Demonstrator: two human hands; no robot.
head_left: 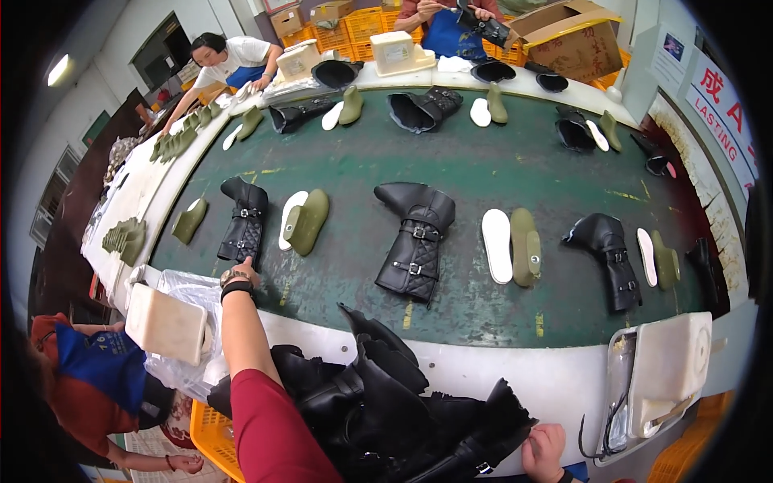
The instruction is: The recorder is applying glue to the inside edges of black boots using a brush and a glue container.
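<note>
At the left of the frame the left hand (245, 272) stretches out over the green belt (483, 161) and meets the lower end of a black quilted boot (244, 223) lying there. The fingers are hidden behind the hand, so I cannot tell whether they are spread or closed on it. At the bottom edge, right of centre, the right hand (544, 452) has its fingers curled onto the edge of a heap of black boot uppers (386, 410) piled on the white rim (555, 378).

The boot looks soft and floppy: no sole, shaft sagging, straps and buckles loose. I would judge it light, and best taken by the shaft, not by a strap. Beside it lie a white insole (288, 219) and an olive foot form (308, 221).
</note>
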